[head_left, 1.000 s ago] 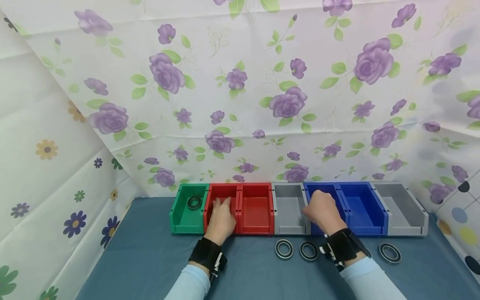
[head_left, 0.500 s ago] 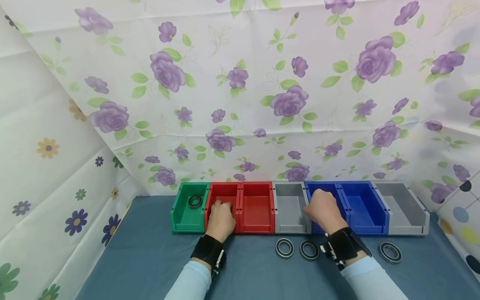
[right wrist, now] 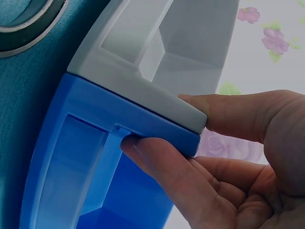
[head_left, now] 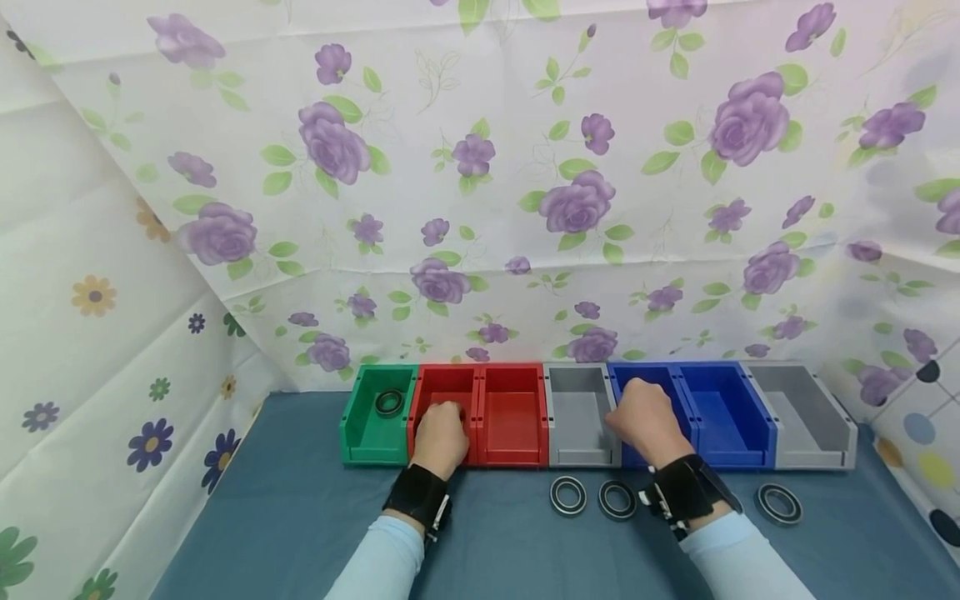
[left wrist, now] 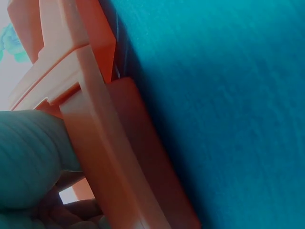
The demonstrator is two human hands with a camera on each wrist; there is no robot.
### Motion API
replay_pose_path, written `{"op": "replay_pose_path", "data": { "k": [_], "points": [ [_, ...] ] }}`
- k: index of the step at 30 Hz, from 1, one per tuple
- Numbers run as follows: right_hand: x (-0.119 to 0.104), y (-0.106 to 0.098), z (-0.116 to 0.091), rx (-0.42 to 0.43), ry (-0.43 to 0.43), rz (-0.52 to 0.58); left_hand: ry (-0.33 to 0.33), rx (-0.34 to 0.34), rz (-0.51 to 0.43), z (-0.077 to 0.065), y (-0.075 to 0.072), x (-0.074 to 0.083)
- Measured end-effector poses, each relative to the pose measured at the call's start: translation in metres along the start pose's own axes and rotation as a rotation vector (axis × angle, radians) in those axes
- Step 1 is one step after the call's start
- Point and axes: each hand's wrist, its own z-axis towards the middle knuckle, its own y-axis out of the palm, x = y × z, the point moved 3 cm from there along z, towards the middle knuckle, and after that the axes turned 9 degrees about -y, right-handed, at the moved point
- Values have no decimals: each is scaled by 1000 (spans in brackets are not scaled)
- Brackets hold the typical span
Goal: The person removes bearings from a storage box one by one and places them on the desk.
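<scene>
My left hand (head_left: 441, 437) reaches into the left red bin (head_left: 447, 379), fingers curled downward. In the left wrist view, the thumb side and curled fingers (left wrist: 81, 210) lie behind the bin's front lip (left wrist: 100, 143). I cannot tell whether they hold anything. My right hand (head_left: 647, 421) pinches the adjoining side walls of the middle grey bin (head_left: 581, 417) and the left blue bin (right wrist: 95, 109). In the right wrist view its thumb (right wrist: 238, 114) lies on the grey side and its index finger (right wrist: 167, 162) on the blue side.
A ball bearing (head_left: 389, 402) lies in the green bin (head_left: 375, 442). More bearings lie on the blue cloth in front of the row: one bearing (head_left: 567, 497), a second bearing (head_left: 617, 501) and a third bearing (head_left: 780, 504). A flowered curtain (head_left: 480, 208) hangs behind.
My left hand's fingers, spread earlier, have curled down into the left red bin. The right hand stays on the bin walls, and the bearings have not moved.
</scene>
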Motion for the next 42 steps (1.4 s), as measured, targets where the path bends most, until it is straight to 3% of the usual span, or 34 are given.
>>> {"op": "replay_pose_path", "data": {
  "k": [12, 18, 27, 35, 42],
  "points": [
    [0, 0, 0, -5, 2, -3, 69, 75, 55, -3, 8, -4],
    [0, 0, -1, -11, 0, -12, 102, 127, 79, -7, 3, -5],
    [0, 0, 0, -10, 6, -11, 139, 210, -43, -10, -16, -4],
    [0, 1, 0, -2, -8, -6, 189, 321, -236, -12, -38, 1],
    [0, 0, 0, -2, -5, -13, 239, 334, -372, -19, -51, 9]
  ]
}}
